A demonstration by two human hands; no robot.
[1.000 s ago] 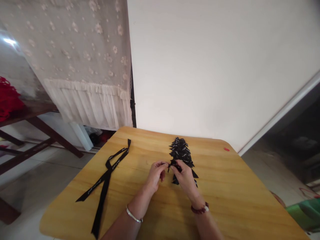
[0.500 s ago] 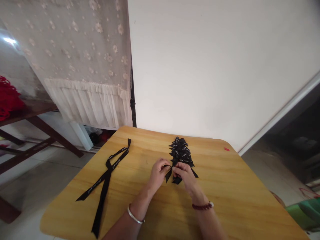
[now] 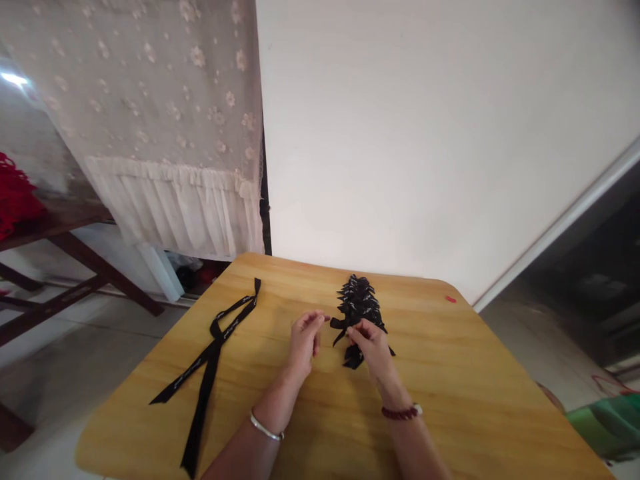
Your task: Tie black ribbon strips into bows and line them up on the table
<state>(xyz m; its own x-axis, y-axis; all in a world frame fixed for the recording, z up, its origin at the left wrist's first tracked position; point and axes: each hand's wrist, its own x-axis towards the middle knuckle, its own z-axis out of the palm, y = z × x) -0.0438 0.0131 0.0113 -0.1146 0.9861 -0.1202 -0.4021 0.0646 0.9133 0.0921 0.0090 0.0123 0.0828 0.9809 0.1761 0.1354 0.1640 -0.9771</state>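
Black ribbon bows with white lettering lie in a pile near the middle of the wooden table. In front of the pile, my right hand pinches a black ribbon bow between thumb and fingers. One loop of it sticks out to the left and its tails hang below. My left hand is just left of this bow, apart from it, with the index finger stretched toward the loop. To the left lie long loose black ribbons with white print, crossed over each other.
A small red object lies near the table's far right corner. A white wall rises behind the table, with a floral lace curtain to its left. Farther left, a dark wooden stand carries red material.
My left hand has let go of the bow and moved a little left, its fingers opening. My right hand still holds the bow, whose left loop now shows.
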